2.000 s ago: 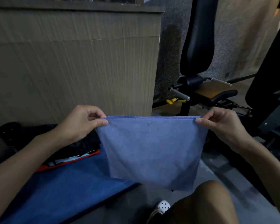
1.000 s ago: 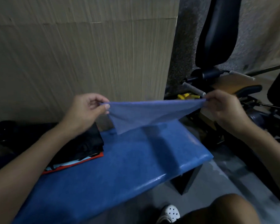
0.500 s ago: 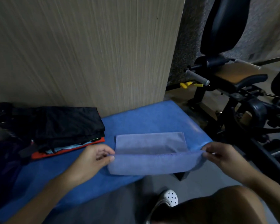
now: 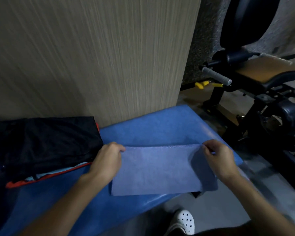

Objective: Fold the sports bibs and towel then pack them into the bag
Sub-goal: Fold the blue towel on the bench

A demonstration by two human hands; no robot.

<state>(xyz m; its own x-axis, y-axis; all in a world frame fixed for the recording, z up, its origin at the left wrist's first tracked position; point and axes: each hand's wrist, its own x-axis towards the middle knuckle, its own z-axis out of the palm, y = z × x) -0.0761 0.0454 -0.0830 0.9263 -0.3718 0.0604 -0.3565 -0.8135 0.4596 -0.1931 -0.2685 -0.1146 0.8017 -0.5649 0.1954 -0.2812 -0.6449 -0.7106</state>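
The landmark for all positions is the blue padded vinyl bench (image 4: 160, 126).

**Task item.** The pale blue rectangular cloth towel (image 4: 160, 169) lies flat on the bench top, at the bench's right end and along its front edge. One stitched hem runs straight across the side of the towel farthest from the person. The towel's near right corner projects past the front edge of the bench.

**Grip state.**
- The left hand (image 4: 107, 160) pinches the far left corner of the towel between thumb and curled fingers. Its wrist lies over the bench top.
- The right hand (image 4: 220, 159) pinches the far right corner of the towel in the same way, with its fingers curled over the hem. It sits above the right end of the bench.

**Other task items.** A stack of folded sports bibs (image 4: 46, 142) rests on the left part of the bench, just beside the left hand. A black mesh layer is on top. Orange-red and light blue edges show beneath it.

**Surroundings.**
- A beige wood-grain panel (image 4: 92, 57) stands directly behind the bench.
- A black exercise machine with a tan seat pad (image 4: 262, 70) stands to the right of the bench, well apart from it.
- A white perforated clog (image 4: 184, 222) is on the floor in front of the bench.
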